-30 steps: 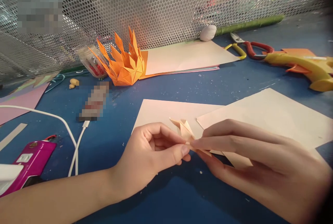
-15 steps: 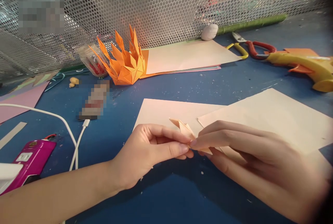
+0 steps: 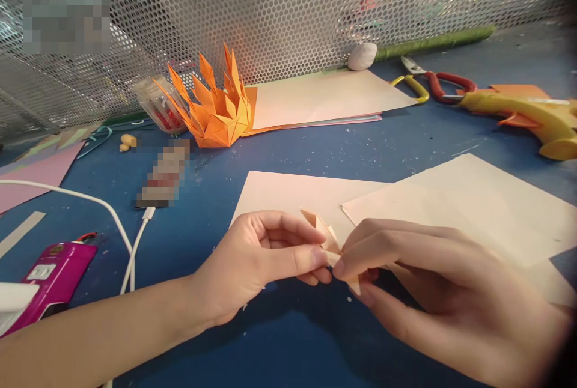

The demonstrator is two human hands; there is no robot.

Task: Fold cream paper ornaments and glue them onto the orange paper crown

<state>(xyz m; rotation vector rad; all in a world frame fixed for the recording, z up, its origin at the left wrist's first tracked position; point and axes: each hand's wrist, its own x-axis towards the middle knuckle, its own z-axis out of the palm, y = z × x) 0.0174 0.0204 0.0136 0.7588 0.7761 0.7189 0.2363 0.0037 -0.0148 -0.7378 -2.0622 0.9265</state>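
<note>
A small folded piece of pale peach paper (image 3: 332,256) is held between both hands above the blue table (image 3: 288,340). My left hand (image 3: 265,256) pinches its left side between thumb and fingers, and one pointed flap stands up behind the fingertips. From the right, my right hand (image 3: 419,280) grips the other end with thumb and index finger; a pointed tip sticks out below. The fingers cover much of the folds. Behind and under the hands lie pale paper sheets (image 3: 460,208), overlapping one another.
At the back stand an orange folded-paper piece (image 3: 220,115) and a clear jar (image 3: 157,106), before a perforated metal panel (image 3: 279,9). Scissors (image 3: 444,84) and a yellow glue gun (image 3: 518,115) lie at the right. A white cable (image 3: 112,214) and magenta device (image 3: 63,268) occupy the left.
The folded paper has turned a little, its upper flap shifting right and its lower tip now pointing downward. My right hand's thumb and index finger have moved slightly down.
</note>
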